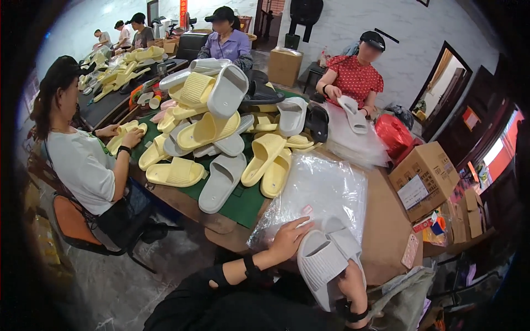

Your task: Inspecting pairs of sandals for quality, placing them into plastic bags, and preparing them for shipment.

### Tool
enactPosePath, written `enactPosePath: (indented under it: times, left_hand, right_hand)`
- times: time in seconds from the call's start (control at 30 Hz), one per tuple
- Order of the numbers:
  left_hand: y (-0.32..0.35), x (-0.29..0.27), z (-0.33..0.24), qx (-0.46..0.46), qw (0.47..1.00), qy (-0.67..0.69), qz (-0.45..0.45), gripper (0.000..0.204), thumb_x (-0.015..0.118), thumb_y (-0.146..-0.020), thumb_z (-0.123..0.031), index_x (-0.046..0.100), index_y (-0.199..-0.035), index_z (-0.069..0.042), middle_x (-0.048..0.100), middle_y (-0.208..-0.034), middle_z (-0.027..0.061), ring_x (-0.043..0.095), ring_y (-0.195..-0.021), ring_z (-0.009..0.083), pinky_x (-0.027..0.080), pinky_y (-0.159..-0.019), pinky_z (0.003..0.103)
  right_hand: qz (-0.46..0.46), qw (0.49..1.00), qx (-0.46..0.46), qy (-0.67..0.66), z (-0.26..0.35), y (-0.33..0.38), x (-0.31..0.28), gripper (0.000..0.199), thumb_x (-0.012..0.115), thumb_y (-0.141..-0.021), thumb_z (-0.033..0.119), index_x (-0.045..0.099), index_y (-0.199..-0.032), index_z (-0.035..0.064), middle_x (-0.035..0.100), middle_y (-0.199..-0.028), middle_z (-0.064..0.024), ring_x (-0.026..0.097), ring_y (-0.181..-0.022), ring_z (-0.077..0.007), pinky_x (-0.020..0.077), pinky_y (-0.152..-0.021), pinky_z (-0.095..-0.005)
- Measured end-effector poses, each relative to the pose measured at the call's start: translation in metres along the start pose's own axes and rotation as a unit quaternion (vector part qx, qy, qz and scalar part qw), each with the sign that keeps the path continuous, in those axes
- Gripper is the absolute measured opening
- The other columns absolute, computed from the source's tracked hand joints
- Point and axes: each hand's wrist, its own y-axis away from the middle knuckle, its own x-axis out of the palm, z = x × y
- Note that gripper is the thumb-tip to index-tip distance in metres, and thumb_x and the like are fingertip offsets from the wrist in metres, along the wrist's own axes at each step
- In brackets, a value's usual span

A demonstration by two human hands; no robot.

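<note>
A pair of light grey slippers [323, 263] with ribbed straps lies at the table's near edge, over a stack of clear plastic bags [326, 182]. My right hand [351, 284] reaches in at the straps and grips the pair; its fingertips are partly hidden by the slippers. Beside the pair, my left hand [288, 241] rests on the bags with fingers stretched out, close against the nearer slipper's edge. Farther off is a heap of yellow slippers [210, 131] and grey slippers [222, 182] on a green mat [243, 205].
A person [83, 143] at the left handles a yellow slipper; another [356, 77] at the far right holds a grey one. A third person [229, 41] sits behind the heap. A cardboard box [424, 179], a red plastic bag [393, 135] and a phone [410, 251] are at the right.
</note>
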Motion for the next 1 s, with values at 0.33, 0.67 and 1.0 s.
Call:
enactPosePath:
  times: [0.33, 0.67, 1.0]
  left_hand:
    - [0.006, 0.001, -0.014, -0.021, 0.996, -0.076, 0.029, 0.030, 0.055, -0.089, -0.016, 0.063, -0.117, -0.015, 0.056, -0.125, 0.0095, 0.050, -0.117, 0.0287, 0.031, -0.101, 0.052]
    - [0.021, 0.012, -0.029, 0.067, 0.987, -0.052, 0.140, 0.030, 0.057, -0.088, -0.023, 0.063, -0.118, -0.024, 0.045, -0.137, 0.0066, 0.030, -0.132, 0.0346, 0.015, -0.104, 0.066]
    - [0.022, 0.014, -0.035, 0.135, 0.962, 0.064, 0.227, 0.033, 0.063, -0.085, -0.019, 0.063, -0.118, -0.024, 0.032, -0.145, 0.0135, 0.022, -0.137, 0.0367, 0.012, -0.109, 0.057]
  right_hand:
    - [-0.086, 0.956, -0.107, 0.259, -0.013, -0.009, 0.034, 0.025, 0.061, -0.057, 0.004, 0.063, -0.079, -0.0044, 0.057, -0.095, -0.0217, 0.052, -0.101, -0.0413, 0.0386, -0.093, -0.0497]
    - [-0.177, 0.951, -0.050, 0.248, -0.027, -0.044, 0.057, 0.016, 0.062, -0.061, 0.009, 0.064, -0.072, -0.0020, 0.057, -0.087, -0.0216, 0.053, -0.097, -0.0417, 0.0393, -0.091, -0.0513]
    - [-0.291, 0.923, -0.041, 0.247, -0.032, -0.114, 0.060, 0.024, 0.061, -0.069, 0.019, 0.059, -0.083, -0.0005, 0.053, -0.103, -0.0255, 0.050, -0.100, -0.0433, 0.0397, -0.088, -0.0527]
